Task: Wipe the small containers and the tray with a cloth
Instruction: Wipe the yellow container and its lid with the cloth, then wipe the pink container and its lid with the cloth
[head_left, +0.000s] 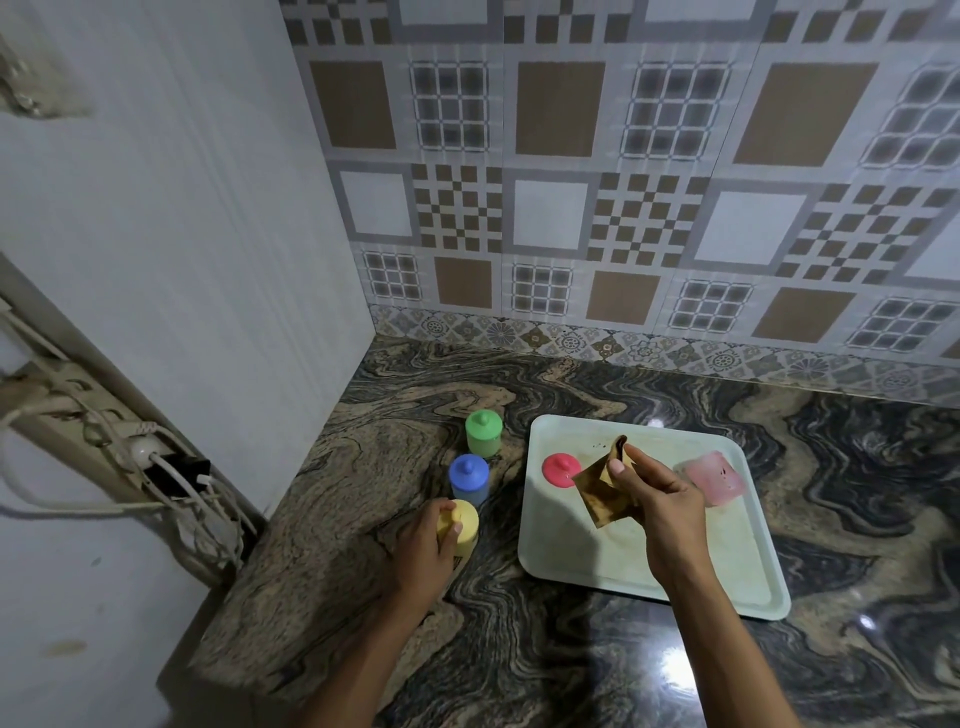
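While left hand (426, 545) grips container (466, 526), right (660, 512) pinches cloth (602, 492).

Dim light, cool cast; white glare spots on the counter (675, 665) nearer the camera than the right hand (662, 501) gripping the cloth (597, 493). Soft shadow falls left of that grip across the tray (550, 545). Wide-angle bending at frame edges, wall tiles (561, 109) slightly soft

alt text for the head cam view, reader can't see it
A person's left hand grips a yellow container on a marbled counter while the right hand pinches a brown cloth above a pale tray. A red lid and a pink container lie on the tray; a blue container and a green container stand beyond the yellow one.
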